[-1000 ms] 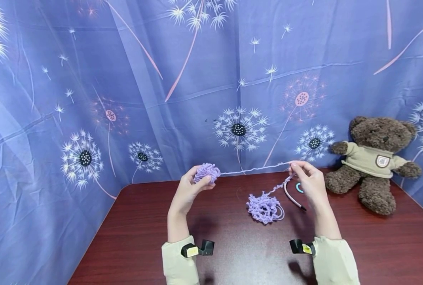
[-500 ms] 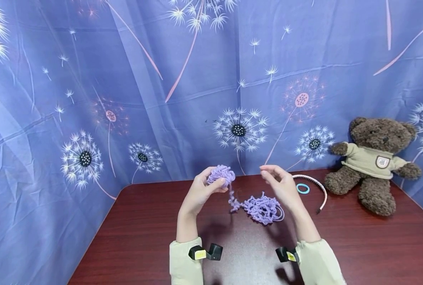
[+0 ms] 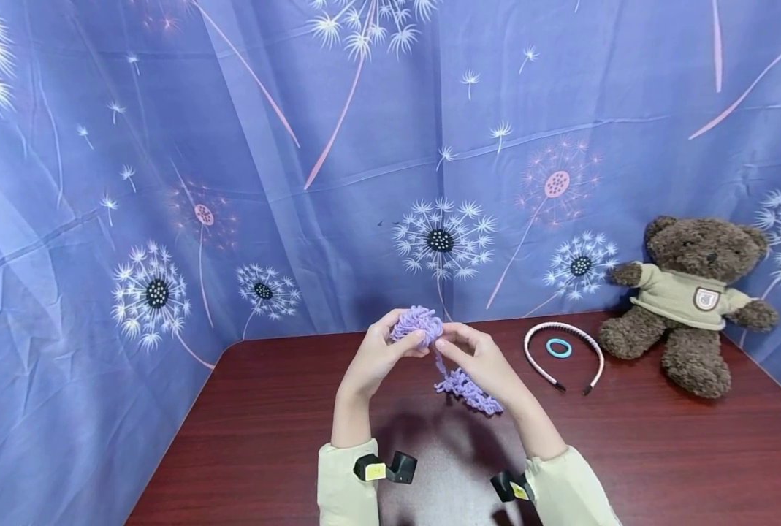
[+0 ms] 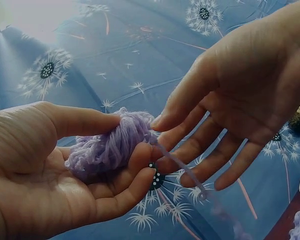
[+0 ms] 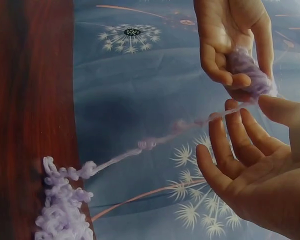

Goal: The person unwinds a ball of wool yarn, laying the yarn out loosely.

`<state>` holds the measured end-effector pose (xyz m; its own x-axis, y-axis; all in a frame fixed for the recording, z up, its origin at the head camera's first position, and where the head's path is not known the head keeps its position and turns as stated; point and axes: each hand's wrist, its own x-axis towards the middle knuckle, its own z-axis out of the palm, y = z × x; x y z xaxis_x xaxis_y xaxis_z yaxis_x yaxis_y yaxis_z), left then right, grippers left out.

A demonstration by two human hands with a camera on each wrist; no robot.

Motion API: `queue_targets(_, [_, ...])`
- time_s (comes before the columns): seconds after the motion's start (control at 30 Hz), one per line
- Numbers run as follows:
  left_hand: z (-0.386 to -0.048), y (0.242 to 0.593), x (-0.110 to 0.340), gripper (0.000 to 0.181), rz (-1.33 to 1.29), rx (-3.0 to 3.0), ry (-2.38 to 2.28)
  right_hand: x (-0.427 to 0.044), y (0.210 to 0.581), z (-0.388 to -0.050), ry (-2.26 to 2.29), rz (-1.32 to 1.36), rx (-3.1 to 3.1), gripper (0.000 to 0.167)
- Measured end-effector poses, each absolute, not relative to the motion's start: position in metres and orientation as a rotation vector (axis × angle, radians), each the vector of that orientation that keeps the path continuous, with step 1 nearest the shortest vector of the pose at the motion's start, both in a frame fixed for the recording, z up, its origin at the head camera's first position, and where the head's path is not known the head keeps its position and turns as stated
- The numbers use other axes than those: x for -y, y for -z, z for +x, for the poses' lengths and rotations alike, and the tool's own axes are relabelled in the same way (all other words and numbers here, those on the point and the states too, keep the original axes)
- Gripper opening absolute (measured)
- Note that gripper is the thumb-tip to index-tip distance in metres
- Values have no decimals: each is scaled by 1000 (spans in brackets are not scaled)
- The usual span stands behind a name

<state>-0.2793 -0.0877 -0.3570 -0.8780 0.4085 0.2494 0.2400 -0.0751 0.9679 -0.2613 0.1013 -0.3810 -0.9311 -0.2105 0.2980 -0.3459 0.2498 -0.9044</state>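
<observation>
A wound ball of purple yarn point(image 3: 418, 326) sits in my left hand point(image 3: 372, 358), gripped between thumb and curled fingers. My right hand point(image 3: 481, 361) is at the ball's right side. Its thumb and index finger pinch the knobbly yarn strand point(image 5: 147, 144) close to the ball; the other fingers are spread, as the left wrist view shows. From there the strand slopes down to a loose tangled heap of purple yarn point(image 3: 465, 391) on the table. The right hand partly covers that heap in the head view.
On the brown wooden table point(image 3: 265, 424), a white headband point(image 3: 597, 345) lies around a small blue ring point(image 3: 559, 348) to the right. A brown teddy bear point(image 3: 689, 299) in a beige shirt sits at the back right. A blue dandelion-print curtain point(image 3: 337, 241) hangs behind.
The right hand has come left from its stretched-out strand to the ball. The left hand has shifted slightly right with the ball. The headband and ring are now uncovered.
</observation>
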Motion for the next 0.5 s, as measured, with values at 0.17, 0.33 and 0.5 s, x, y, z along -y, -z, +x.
queue_targets(0.17, [-280, 357, 88, 38, 735, -2044, -2100, -100, 383, -262, -1817, 572, 2341, 23])
queue_targets(0.33, [-281, 358, 88, 38, 734, -2056, -2093, -103, 382, -263, -1823, 508, 2330, 22])
queue_targets(0.5, [-282, 358, 90, 37, 731, -2070, -2088, -108, 381, -264, -1818, 503, 2298, 20])
